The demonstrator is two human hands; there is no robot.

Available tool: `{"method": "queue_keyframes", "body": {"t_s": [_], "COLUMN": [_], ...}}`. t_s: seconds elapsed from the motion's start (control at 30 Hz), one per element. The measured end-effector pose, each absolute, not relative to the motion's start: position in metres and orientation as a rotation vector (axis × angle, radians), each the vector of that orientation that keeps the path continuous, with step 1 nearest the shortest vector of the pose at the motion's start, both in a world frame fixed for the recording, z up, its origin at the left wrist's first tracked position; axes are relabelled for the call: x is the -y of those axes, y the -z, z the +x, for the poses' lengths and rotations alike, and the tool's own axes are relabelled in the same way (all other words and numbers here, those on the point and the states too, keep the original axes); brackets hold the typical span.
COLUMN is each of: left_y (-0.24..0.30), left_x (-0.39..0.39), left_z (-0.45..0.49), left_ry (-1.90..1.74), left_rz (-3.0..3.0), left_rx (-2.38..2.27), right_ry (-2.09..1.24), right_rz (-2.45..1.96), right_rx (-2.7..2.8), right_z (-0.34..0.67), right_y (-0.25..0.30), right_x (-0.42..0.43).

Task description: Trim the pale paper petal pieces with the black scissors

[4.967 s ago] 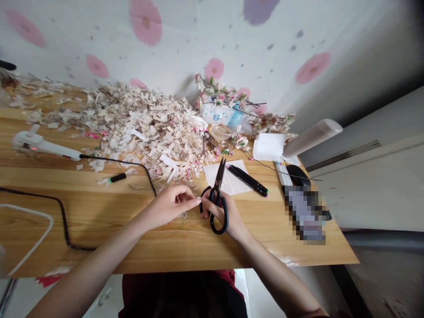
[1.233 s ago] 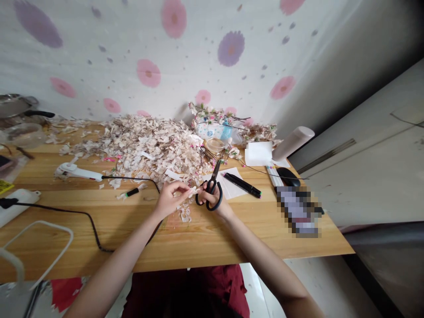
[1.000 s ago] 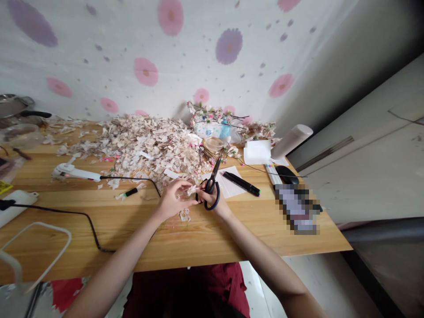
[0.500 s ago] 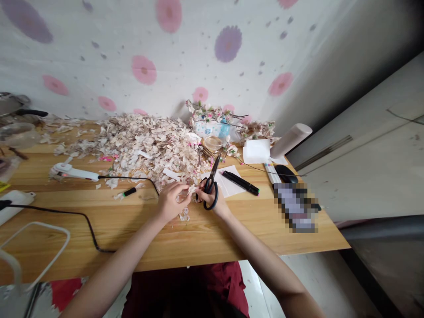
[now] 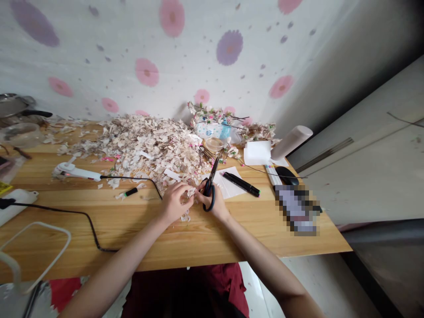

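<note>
My left hand pinches a small whitish petal piece between thumb and fingers. Close beside it, my right hand is closed round the scissors, which have dark handles and blades pointing up and away from me. The right fingertips nearly meet the left ones at the petal; whether they touch it I cannot tell. Below the left fingers a few petal scraps lie on the wooden table. A big heap of pale petals spreads just beyond both hands.
Black markers lie on white paper to the right. Behind stand flower sprigs and a clear round dish. A corded white tool and a black cap sit left. A mouse and a pale cylinder are right.
The view has shifted slightly. My left hand has tilted a little and the petal piece sits lower in its fingers. The scissors stay in my right hand.
</note>
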State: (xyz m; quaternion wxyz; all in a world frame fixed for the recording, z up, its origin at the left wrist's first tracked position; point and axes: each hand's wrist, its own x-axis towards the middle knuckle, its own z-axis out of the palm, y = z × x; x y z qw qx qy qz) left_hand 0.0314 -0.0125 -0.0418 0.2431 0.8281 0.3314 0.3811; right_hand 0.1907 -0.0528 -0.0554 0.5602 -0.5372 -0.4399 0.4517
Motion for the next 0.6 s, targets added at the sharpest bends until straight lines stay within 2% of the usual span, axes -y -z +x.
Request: {"method": "queue_keyframes", "body": {"t_s": [0.6], "left_y": [0.044], "left_x": [0.01], "left_z": [0.035], "left_ry": [-1.078], "left_rz": [1.891], "left_rx": [-0.935], "right_ry": [-1.282], "right_rz": [-1.076], "right_rx": [0.865], "right_z": [0.191], "right_y": [0.039], "right_x": [0.051]}}
